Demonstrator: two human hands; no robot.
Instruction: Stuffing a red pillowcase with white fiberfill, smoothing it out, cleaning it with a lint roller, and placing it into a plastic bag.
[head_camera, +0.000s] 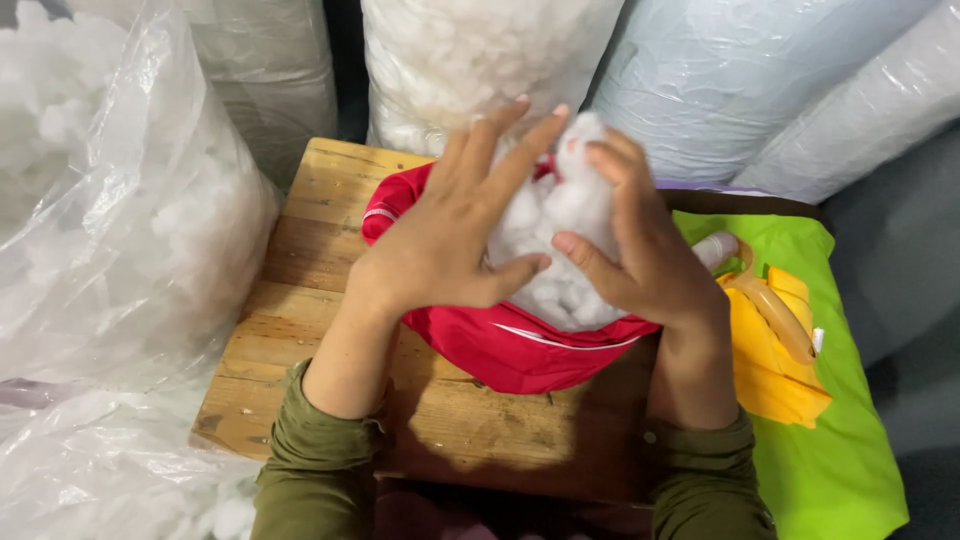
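Wooden table (300, 290), taken as landmark. At its centre lay a red fabric cover (510, 350) with a white stripe, its mouth filled by a clump of white fibre stuffing (555, 215). The left hand (445, 235), fingers spread, pressed flat against the clump's left side; the right hand (640, 250), fingers curled, cupped its right side. Both wrists showed olive-green sleeves (310, 460). Right of the table: a green cloth (830, 450) bearing a yellow fabric piece (770, 375). Behind and left of the table: clear plastic bags of stuffing (110, 200).
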